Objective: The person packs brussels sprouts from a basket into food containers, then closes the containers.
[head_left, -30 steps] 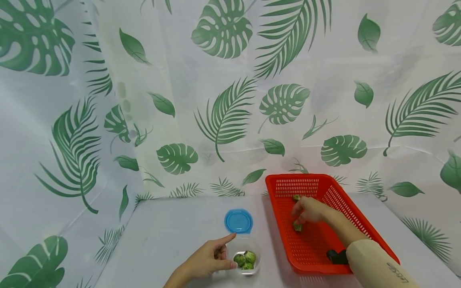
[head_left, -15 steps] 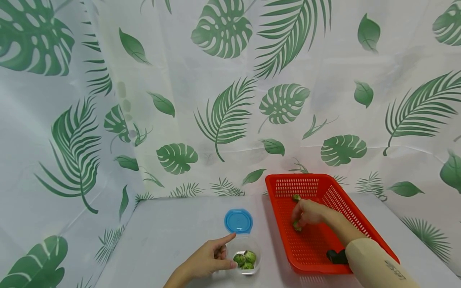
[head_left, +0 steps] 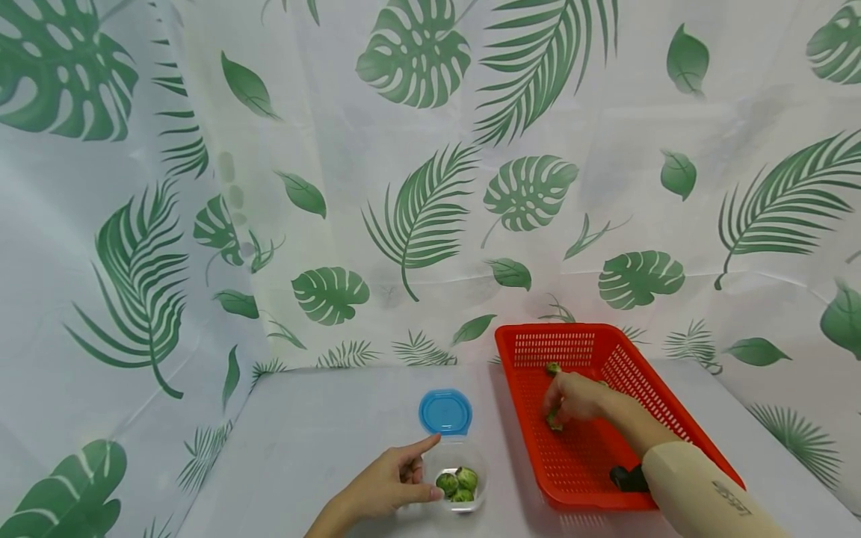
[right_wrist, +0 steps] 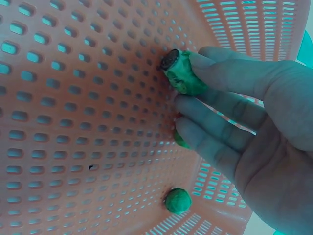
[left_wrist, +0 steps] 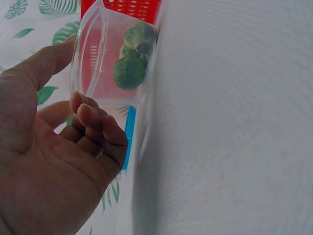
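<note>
My right hand is down inside the red plastic basket, pinching a Brussels sprout between thumb and fingers, its brown cut stem facing away from the palm. Another sprout is partly hidden behind the fingers, and a further sprout lies deeper in the basket. To the left, my left hand holds a small clear plastic container at its side, with the thumb at the near rim, the index finger stretched along the far side and the other fingers curled. Three Brussels sprouts sit inside this container.
A blue lid lies flat on the white table just behind the container. Under the right forearm, a dark object shows at the basket's near end. A leaf-printed sheet hangs behind and at the sides.
My right fingers have closed in on the sprout, which they were just above a second ago. The left hand and the container have stayed in place.
</note>
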`<control>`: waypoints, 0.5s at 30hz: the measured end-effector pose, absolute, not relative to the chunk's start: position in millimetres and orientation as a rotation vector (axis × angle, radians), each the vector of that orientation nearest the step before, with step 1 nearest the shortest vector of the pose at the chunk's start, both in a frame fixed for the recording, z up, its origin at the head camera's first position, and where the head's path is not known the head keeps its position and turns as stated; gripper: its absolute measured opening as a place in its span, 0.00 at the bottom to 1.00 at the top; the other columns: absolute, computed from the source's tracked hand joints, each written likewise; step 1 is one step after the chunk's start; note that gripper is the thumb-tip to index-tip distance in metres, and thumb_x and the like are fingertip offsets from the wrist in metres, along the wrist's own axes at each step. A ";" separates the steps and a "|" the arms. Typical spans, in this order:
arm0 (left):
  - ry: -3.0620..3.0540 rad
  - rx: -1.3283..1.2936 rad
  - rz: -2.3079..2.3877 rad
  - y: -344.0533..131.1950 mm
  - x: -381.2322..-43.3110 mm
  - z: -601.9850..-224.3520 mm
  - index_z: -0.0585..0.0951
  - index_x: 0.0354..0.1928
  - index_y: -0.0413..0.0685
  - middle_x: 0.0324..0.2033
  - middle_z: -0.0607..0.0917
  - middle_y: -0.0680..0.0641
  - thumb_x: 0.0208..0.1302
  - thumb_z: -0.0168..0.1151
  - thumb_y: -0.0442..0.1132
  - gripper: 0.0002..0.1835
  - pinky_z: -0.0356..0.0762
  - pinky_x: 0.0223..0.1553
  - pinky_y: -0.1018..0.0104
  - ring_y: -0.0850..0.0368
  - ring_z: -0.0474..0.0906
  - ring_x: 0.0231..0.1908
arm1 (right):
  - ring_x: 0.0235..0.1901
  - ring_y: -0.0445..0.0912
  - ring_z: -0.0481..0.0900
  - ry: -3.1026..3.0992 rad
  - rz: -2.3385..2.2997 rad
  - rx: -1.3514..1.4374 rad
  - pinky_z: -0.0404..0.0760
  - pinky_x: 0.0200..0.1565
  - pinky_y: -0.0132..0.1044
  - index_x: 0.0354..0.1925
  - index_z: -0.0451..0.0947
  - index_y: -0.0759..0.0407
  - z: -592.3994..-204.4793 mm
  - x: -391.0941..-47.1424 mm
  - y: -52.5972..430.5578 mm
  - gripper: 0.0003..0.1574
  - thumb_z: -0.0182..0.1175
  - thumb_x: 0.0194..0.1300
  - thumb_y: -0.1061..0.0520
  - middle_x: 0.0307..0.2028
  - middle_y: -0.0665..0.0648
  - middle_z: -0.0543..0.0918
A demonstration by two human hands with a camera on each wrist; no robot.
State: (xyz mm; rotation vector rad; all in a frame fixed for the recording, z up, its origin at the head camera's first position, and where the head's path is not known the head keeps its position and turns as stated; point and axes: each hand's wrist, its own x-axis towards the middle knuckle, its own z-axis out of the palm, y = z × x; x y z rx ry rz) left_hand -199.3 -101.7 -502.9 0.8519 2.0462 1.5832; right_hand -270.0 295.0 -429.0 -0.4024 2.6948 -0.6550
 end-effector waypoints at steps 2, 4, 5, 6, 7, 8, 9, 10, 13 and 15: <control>2.048 0.851 1.583 -102.0 -199.0 -502.5 0.63 0.80 0.44 0.29 0.74 0.53 0.68 0.72 0.40 0.42 0.65 0.23 0.76 0.68 0.64 0.24 | 0.36 0.46 0.77 2.698 -0.655 -0.408 0.84 0.45 0.44 0.39 0.92 0.58 -429.5 -270.5 294.5 0.10 0.74 0.59 0.67 0.36 0.51 0.88; 2.046 0.850 1.585 -102.0 -199.0 -502.2 0.63 0.80 0.44 0.29 0.74 0.53 0.68 0.72 0.40 0.42 0.65 0.23 0.76 0.68 0.64 0.24 | 0.36 0.46 0.78 2.698 -0.656 -0.410 0.84 0.45 0.45 0.40 0.92 0.59 -429.9 -270.5 294.3 0.10 0.73 0.59 0.67 0.36 0.51 0.88; 2.046 0.852 1.585 -102.0 -199.0 -502.0 0.63 0.80 0.44 0.29 0.74 0.53 0.68 0.72 0.40 0.42 0.65 0.23 0.76 0.67 0.64 0.24 | 0.36 0.46 0.78 2.697 -0.658 -0.410 0.84 0.46 0.45 0.40 0.92 0.59 -430.1 -270.5 294.3 0.10 0.73 0.59 0.67 0.36 0.51 0.89; 2.046 0.853 1.585 -102.0 -199.0 -501.9 0.63 0.80 0.43 0.29 0.74 0.53 0.68 0.72 0.40 0.42 0.65 0.23 0.76 0.67 0.64 0.24 | 0.36 0.46 0.78 2.695 -0.662 -0.413 0.84 0.46 0.45 0.40 0.92 0.59 -430.1 -270.6 294.3 0.10 0.73 0.59 0.68 0.35 0.52 0.89; 2.045 0.853 1.586 -101.9 -199.0 -502.0 0.63 0.80 0.43 0.29 0.74 0.53 0.68 0.72 0.40 0.42 0.65 0.23 0.76 0.68 0.64 0.24 | 0.36 0.46 0.78 2.694 -0.666 -0.416 0.84 0.46 0.45 0.40 0.92 0.59 -430.2 -270.6 294.3 0.10 0.73 0.59 0.68 0.35 0.52 0.89; 2.044 0.853 1.587 -101.8 -199.0 -501.9 0.63 0.80 0.43 0.29 0.74 0.52 0.68 0.72 0.40 0.43 0.65 0.24 0.76 0.68 0.64 0.24 | 0.36 0.46 0.78 2.693 -0.668 -0.419 0.85 0.46 0.45 0.40 0.92 0.60 -430.1 -270.5 294.5 0.10 0.73 0.59 0.68 0.35 0.52 0.89; 2.042 0.853 1.588 -101.7 -199.0 -502.0 0.63 0.80 0.43 0.29 0.74 0.52 0.68 0.72 0.40 0.43 0.65 0.24 0.76 0.68 0.64 0.24 | 0.36 0.46 0.78 2.692 -0.671 -0.422 0.85 0.46 0.46 0.40 0.92 0.60 -430.0 -270.4 294.5 0.10 0.73 0.59 0.68 0.35 0.52 0.89; 2.042 0.852 1.589 -101.6 -199.0 -501.9 0.63 0.80 0.43 0.29 0.74 0.52 0.67 0.72 0.40 0.43 0.65 0.24 0.76 0.68 0.64 0.24 | 0.36 0.46 0.78 2.690 -0.675 -0.423 0.85 0.46 0.46 0.40 0.92 0.60 -430.1 -270.3 294.6 0.10 0.73 0.59 0.68 0.35 0.52 0.89; 2.040 0.849 1.592 -101.5 -198.8 -501.9 0.63 0.79 0.42 0.30 0.73 0.51 0.67 0.73 0.41 0.43 0.65 0.24 0.76 0.68 0.64 0.24 | 0.36 0.46 0.79 2.686 -0.683 -0.427 0.85 0.46 0.45 0.40 0.92 0.60 -431.1 -270.5 295.1 0.10 0.73 0.59 0.68 0.35 0.52 0.89; 2.039 0.846 1.594 -101.5 -198.6 -501.8 0.63 0.79 0.42 0.29 0.73 0.51 0.67 0.73 0.40 0.43 0.65 0.23 0.76 0.68 0.64 0.24 | 0.36 0.46 0.79 2.682 -0.686 -0.428 0.85 0.45 0.45 0.40 0.92 0.60 -431.7 -270.8 295.5 0.10 0.73 0.59 0.68 0.35 0.52 0.89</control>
